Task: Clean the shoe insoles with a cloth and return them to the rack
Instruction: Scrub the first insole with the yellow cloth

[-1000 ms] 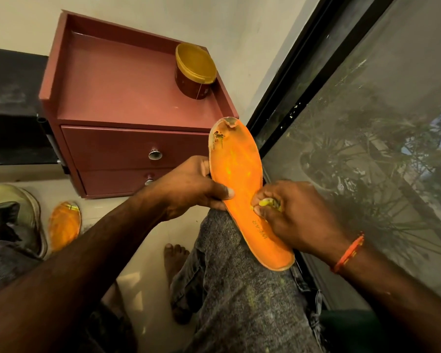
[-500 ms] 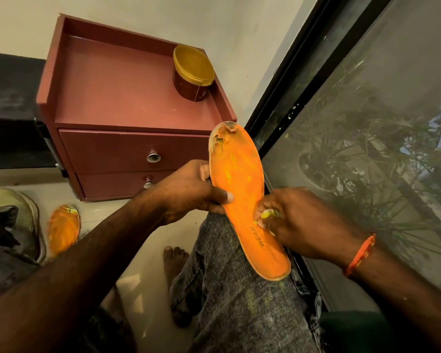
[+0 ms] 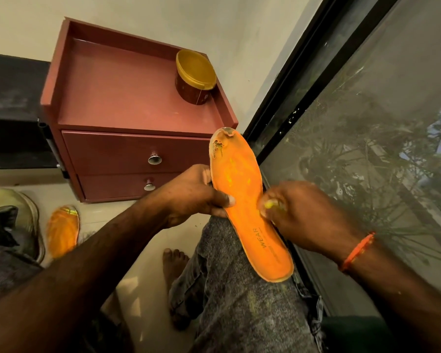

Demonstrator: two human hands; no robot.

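Orange insole [image 3: 242,200], worn through at the far toe end, propped heel-down on a grey-trousered knee [image 3: 242,309], "WEAR" printed near the heel. Gripped at its left edge by the left hand [image 3: 194,197], thumb across the top face. Pressed at the right edge by the right hand [image 3: 298,212], fingers curled round a small yellow cloth [image 3: 268,205]. Second orange insole [image 3: 63,231] on the floor at left, beside a shoe [image 3: 13,217]. Farther off, a red drawer unit [image 3: 127,118] bearing a gold-lidded tub [image 3: 195,76].
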